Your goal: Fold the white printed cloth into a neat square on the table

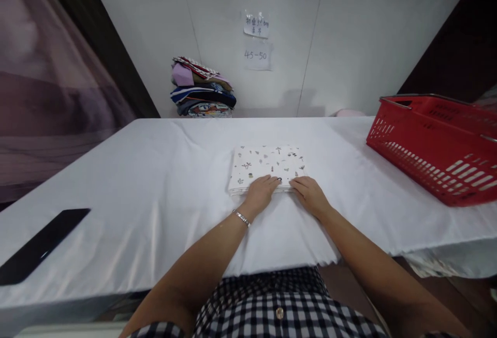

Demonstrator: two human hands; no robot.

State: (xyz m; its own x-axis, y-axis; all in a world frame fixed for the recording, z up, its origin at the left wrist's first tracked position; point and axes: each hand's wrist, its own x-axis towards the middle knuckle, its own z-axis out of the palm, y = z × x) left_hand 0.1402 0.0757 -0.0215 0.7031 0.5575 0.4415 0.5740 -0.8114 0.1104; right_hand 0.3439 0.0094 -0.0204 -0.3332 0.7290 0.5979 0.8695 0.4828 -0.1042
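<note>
A folded white cloth with small printed plants (267,164) lies flat in the middle of the white-covered table (155,182). My left hand (261,193), with a bracelet on the wrist, rests on the cloth's near edge, fingers flat on it. My right hand (308,194) lies beside it on the same near edge, fingers pressed down. Neither hand is closed around anything.
A red plastic basket (435,144) stands at the table's right side. A stack of folded coloured cloths (202,89) sits at the far edge by the wall. A flat black object (39,245) lies at the near left.
</note>
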